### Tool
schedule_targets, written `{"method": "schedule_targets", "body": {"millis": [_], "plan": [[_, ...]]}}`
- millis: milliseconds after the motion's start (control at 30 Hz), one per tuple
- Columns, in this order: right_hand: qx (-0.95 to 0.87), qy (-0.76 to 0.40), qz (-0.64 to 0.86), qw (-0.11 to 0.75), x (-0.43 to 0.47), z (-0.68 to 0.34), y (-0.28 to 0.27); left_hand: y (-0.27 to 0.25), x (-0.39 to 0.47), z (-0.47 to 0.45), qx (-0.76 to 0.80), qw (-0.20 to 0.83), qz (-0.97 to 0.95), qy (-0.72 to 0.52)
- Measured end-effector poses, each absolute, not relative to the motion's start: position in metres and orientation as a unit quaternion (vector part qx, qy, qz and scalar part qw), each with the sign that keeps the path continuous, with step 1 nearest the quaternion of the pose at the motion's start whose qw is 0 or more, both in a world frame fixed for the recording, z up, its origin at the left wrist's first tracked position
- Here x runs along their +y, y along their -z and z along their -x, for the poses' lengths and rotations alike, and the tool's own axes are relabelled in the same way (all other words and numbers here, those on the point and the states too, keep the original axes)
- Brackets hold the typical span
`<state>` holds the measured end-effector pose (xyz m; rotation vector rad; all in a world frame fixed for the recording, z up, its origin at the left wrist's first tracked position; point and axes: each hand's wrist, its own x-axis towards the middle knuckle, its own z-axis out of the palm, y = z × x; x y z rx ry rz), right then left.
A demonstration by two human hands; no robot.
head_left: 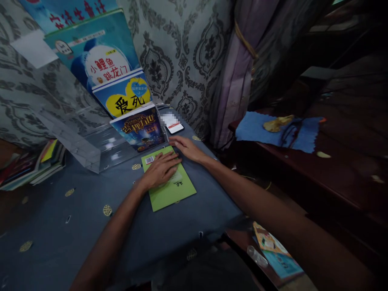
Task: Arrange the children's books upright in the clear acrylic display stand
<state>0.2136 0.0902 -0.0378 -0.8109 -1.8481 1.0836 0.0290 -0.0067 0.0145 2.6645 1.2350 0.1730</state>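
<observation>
A thin green book [172, 194] lies flat on the grey-blue tablecloth. My left hand [162, 167] rests palm down on its upper part, fingers spread. Beyond the book's upper right corner is my right hand [188, 148], its fingers stretched out beside the clear rack and holding nothing that I can see. Just above both hands, a dark blue book [139, 129] stands in the front tier of the clear acrylic rack [91, 155]. Behind it rise a blue and yellow book [124, 97] and a larger teal picture book [100, 56].
A phone [173, 123] lies right of the rack. Several stacked books [36, 167] sit at the left. A blue cloth [279, 131] covers part of a dark red bench [303, 173]. Lower right are a clear bottle [257, 256] and more books [280, 254]. A patterned curtain [182, 52] hangs behind.
</observation>
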Motion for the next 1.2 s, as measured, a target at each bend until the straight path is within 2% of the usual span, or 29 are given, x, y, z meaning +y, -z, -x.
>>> {"method": "schedule_targets", "body": {"millis": [133, 600, 1000, 1100, 1200], "plan": [[-0.731, -0.436, 0.321, 0.415, 0.091, -0.213, 0.039, -0.022, -0.028, -0.026, 0.374, 0.148, -0.914, -0.041], [-0.744, -0.420, 0.325, 0.405, 0.090, -0.213, 0.037, -0.024, -0.050, -0.027, 0.325, 0.156, -0.932, -0.042], [-0.761, -0.265, 0.446, 0.389, 0.067, -0.206, 0.023, -0.019, -0.052, -0.029, 0.335, 0.157, -0.928, -0.052], [-0.752, -0.334, 0.401, 0.403, 0.063, -0.201, 0.020, -0.016, -0.059, -0.033, 0.372, 0.146, -0.915, -0.059], [-0.722, -0.490, 0.282, 0.398, 0.061, -0.194, 0.019, -0.012, -0.070, -0.042, 0.452, 0.122, -0.880, -0.073]]}}
